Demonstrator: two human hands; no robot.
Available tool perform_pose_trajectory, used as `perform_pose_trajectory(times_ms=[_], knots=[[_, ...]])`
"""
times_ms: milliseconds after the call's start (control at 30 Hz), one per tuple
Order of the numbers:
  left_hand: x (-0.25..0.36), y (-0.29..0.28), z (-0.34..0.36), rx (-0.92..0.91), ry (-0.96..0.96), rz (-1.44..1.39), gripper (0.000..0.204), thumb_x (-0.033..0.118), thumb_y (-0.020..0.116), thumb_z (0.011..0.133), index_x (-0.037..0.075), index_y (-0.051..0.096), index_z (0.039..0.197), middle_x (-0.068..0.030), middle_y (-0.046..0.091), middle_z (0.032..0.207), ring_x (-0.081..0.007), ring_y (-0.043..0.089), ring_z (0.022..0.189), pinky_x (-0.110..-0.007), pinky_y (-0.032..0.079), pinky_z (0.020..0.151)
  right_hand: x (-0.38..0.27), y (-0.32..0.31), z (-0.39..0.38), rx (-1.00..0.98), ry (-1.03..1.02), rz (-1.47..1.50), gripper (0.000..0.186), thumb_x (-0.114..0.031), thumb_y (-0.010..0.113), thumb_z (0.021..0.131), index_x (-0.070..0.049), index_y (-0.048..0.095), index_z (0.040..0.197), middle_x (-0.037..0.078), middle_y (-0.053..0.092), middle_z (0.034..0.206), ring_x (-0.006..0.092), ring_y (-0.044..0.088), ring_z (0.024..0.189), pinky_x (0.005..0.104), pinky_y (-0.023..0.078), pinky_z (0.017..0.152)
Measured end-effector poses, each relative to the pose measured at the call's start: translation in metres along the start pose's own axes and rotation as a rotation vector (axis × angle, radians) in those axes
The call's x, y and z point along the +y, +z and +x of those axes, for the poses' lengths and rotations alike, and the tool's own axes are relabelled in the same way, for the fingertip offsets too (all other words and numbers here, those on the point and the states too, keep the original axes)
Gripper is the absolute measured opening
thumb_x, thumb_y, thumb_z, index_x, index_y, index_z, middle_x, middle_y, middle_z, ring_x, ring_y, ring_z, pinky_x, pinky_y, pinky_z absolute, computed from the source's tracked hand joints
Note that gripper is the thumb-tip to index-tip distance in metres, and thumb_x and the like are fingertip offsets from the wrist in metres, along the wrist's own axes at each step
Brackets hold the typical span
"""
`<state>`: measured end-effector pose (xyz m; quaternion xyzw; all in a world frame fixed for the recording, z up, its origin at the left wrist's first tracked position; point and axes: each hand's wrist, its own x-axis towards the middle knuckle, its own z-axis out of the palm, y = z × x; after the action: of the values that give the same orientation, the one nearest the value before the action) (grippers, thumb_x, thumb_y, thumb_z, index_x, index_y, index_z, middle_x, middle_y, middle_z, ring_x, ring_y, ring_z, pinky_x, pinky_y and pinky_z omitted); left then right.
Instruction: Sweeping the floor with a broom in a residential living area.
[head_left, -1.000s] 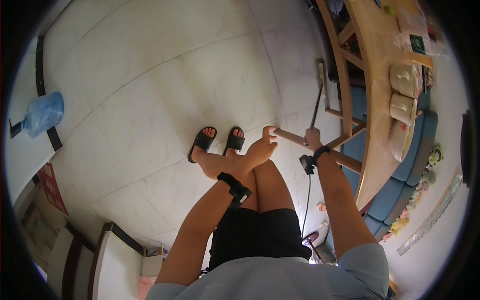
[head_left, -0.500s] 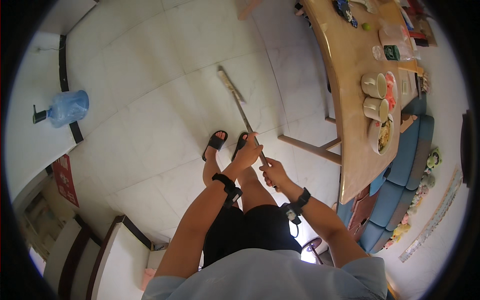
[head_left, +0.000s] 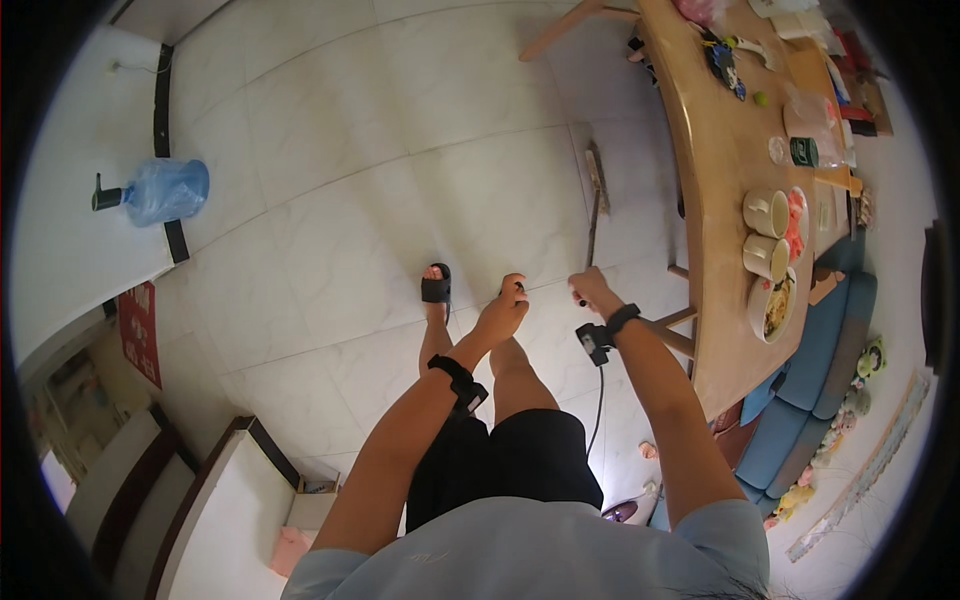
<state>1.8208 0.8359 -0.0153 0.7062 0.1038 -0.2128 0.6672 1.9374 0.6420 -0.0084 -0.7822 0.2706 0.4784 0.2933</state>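
My right hand (head_left: 597, 292) is closed round the handle of a broom (head_left: 592, 237), which slants away from me over the tiled floor. The broom's flat, narrow head lies on the floor beside the wooden table. A short dark piece of the handle shows below my right fist. My left hand (head_left: 504, 310) is off the handle, in the air above my right foot, its fingers half curled and apart with nothing seen in them. Both wrists wear black straps with small devices.
At right stands a wooden table (head_left: 735, 340) with mugs (head_left: 766, 257), a food bowl (head_left: 773, 308) and bottles; its legs reach toward the broom. A blue sofa (head_left: 808, 352) lies beyond. At left are a blue water jug (head_left: 168, 192) with a pump and a low wall (head_left: 225, 510).
My left hand has let go of the broom handle. My right hand has swung the broom to the right, its head moving toward the table. My view and feet have shifted slightly.
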Motion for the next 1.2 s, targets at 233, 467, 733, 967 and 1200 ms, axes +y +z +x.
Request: perform_pose_trajectory(times_ms=[233,467,733,967,1200], knots=[[-0.025,-0.065,-0.001,-0.016,0.01,0.417,0.042,0.016,0.049,0.082,0.011,0.029,0.118,-0.0141,0.046,0.107,-0.0233,0.056,0.083,-0.031,0.044,0.07,-0.035,0.15,-0.035,-0.277,-0.059,0.131,0.017,-0.015,0.052,0.075,0.002,0.051,0.076,0.013,0.054,0.06,0.0198,0.052,0.047,0.0301,0.04,0.04],[-0.047,-0.141,0.008,0.185,-0.191,0.029,0.053,0.02,0.051,0.081,0.015,0.019,0.123,-0.0046,0.042,0.093,-0.0162,0.052,0.073,-0.028,0.042,0.059,-0.118,0.202,-0.116,-0.33,-0.266,-0.182,0.044,-0.02,0.054,0.076,0.017,0.037,0.096,0.026,0.056,0.074,0.0313,0.061,0.06,0.0342,0.048,0.047],[0.092,-0.177,0.004,-0.056,-0.416,-0.345,0.062,0.018,0.055,0.079,0.014,0.013,0.124,-0.0084,0.05,0.072,-0.0161,0.052,0.059,-0.029,0.047,0.053,-0.181,0.103,-0.188,-0.432,-0.26,0.003,0.032,-0.007,0.055,0.067,0.007,0.04,0.092,0.008,0.046,0.055,0.0157,0.047,0.039,0.029,0.038,0.033],[0.189,-0.186,0.068,-0.056,-0.205,-0.467,0.055,0.016,0.05,0.082,0.014,0.013,0.124,-0.0077,0.049,0.075,-0.0149,0.051,0.061,-0.028,0.046,0.054,-0.301,0.01,-0.238,-0.325,-0.487,-0.352,0.038,-0.033,0.045,0.074,0.003,0.054,0.081,0.01,0.049,0.053,0.018,0.048,0.039,0.0315,0.039,0.037],[0.277,-0.231,0.178,-0.182,-0.154,-0.222,0.064,0.017,0.055,0.083,0.022,0.009,0.127,-0.014,0.041,0.118,-0.0241,0.049,0.102,-0.034,0.049,0.073,-0.424,-0.081,-0.256,-0.223,-0.684,-0.691,0.02,-0.012,0.047,0.073,0.003,0.059,0.076,0.022,0.061,0.08,0.0343,0.06,0.073,0.042,0.046,0.064]])
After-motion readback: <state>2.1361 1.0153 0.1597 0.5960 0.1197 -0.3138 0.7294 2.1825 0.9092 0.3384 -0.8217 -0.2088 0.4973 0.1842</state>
